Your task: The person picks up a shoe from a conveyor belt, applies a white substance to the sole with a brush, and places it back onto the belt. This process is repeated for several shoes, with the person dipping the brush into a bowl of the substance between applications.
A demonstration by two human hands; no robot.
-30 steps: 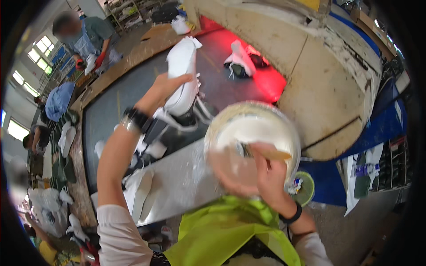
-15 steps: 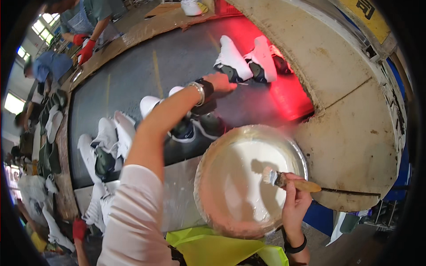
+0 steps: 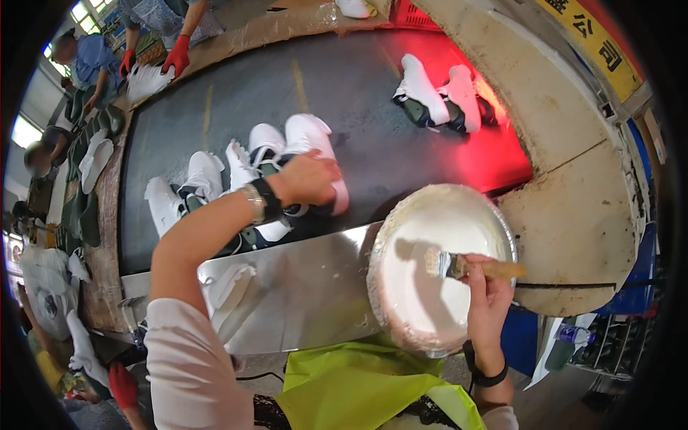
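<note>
My left hand (image 3: 310, 178) has its fingers closed round the side of a white shoe (image 3: 307, 132) on the dark belt. Part of that shoe is hidden under the hand. Beside it on the left stand more white shoes with dark green parts, including one shoe (image 3: 266, 138) right next to it. In my right hand (image 3: 489, 301) is a paintbrush (image 3: 505, 269) with a wooden handle, held level. Its pale bristles hang over a round basin (image 3: 383, 287) of white liquid, apart from the surface as far as I can see.
White shoes (image 3: 423, 89) stand at the belt's far right under red light. A worn beige panel (image 3: 573, 208) borders the belt on the right. A metal ledge (image 3: 308, 294) runs along the near edge. Across the belt, a person in red gloves (image 3: 177, 56) handles a white piece.
My left hand has moved left and nearer, from the shoes by the red light to a shoe in the nearer row. My right hand still holds the paintbrush over the basin. The view has shifted.
</note>
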